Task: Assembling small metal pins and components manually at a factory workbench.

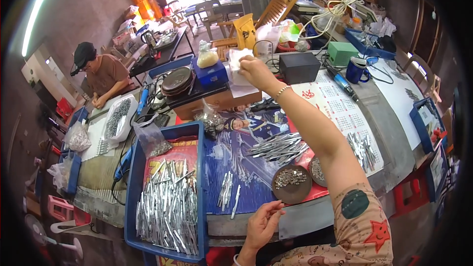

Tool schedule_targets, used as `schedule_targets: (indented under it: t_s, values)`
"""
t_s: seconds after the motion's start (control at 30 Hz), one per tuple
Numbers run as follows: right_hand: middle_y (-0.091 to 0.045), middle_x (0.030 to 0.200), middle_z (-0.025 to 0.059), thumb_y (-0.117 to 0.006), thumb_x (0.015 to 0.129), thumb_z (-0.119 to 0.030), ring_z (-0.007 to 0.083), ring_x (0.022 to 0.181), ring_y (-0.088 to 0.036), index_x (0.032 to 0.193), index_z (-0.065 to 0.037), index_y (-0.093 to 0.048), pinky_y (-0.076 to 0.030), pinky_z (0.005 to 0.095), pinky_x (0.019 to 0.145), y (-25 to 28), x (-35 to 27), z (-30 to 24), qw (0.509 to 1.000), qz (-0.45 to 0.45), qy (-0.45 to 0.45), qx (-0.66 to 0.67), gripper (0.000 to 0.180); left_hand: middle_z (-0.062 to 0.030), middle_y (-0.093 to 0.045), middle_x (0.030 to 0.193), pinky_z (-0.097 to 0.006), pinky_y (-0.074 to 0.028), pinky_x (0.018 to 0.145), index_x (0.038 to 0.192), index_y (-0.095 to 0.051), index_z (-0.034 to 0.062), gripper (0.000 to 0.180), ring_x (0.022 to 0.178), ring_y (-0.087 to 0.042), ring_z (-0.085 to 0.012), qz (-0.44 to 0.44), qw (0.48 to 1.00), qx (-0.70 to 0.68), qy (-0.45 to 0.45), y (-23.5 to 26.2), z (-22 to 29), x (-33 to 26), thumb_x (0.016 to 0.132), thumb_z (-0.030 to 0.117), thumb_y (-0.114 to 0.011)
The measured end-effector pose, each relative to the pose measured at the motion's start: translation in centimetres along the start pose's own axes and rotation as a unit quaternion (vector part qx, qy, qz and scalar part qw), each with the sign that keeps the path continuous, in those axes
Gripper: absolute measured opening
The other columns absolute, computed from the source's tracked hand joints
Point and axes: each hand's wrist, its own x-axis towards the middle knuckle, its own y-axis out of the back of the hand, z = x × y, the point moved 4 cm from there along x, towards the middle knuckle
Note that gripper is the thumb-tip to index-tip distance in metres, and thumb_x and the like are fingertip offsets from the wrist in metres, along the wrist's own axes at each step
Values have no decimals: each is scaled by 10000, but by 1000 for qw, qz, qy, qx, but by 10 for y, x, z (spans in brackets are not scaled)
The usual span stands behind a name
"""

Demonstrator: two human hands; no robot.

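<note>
Reaching Across a Busy Tabletop (315,216)

A person's right hand (257,72) meets white paper (235,65) beside a blue box (212,75); whether it grips is unclear. The left hand (262,225), apparently empty, fingers loosely parted, hovers just beside a brown bowl (295,197) of metal bits (289,179), near silvery strips (167,212).

Beige short sleeve (355,230) with 1 dark green patch (355,203) and 1 red smiling star (378,236); beaded bracelet (283,90) on the right wrist (277,87); apparently a pale bangle (236,260), left wrist (244,255).
</note>
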Motion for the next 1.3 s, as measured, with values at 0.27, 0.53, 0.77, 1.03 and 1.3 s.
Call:
schedule_targets:
  t_s: [0.27,0.53,0.77,1.03,1.3]
  values:
    - [-539,1248,134,-589,789,-157,291,1182,-485,1087,-77,-596,-400,506,902,-11,-6,-13,991,0,-48,-124,309,-140,-588,1114,-287,-469,866,1217,-483,-61,305,979,-596,-183,-17,1000,8,18,2,-3,-1,916,-13,-495]
    - [-542,1168,186,-601,781,-14,356,1109,-529,1143,-5,-500,-428,382,932,83,-93,-90,997,-42,-68,4,376,-126,-598,1074,-267,-477,833,1195,-503,-61,285,953,-601,-170,-5,1000,6,-5,2,5,4,916,-4,-512]
    - [-569,1089,200,-648,725,8,357,1000,-564,1029,2,-568,-460,390,839,126,-229,-215,953,-225,-152,137,314,-79,-611,1059,-244,-477,820,1211,-515,-15,290,934,-606,-124,-23,999,-25,-33,10,2,-6,947,104,-506]
    - [-621,996,163,-626,743,50,332,884,-621,919,-21,-616,-504,356,738,141,-316,-263,955,-155,-185,173,190,-94,-641,1027,-256,-481,805,1129,-580,-18,234,953,-600,-128,36,990,123,-64,-5,38,-39,913,63,-541]
    - [-623,936,138,-635,723,64,302,815,-602,924,-4,-605,-499,359,710,124,-327,-252,969,-72,-162,171,214,-48,-648,878,-220,-463,656,1033,-624,-3,161,750,-589,-89,256,926,271,-61,61,62,-54,899,70,-572]
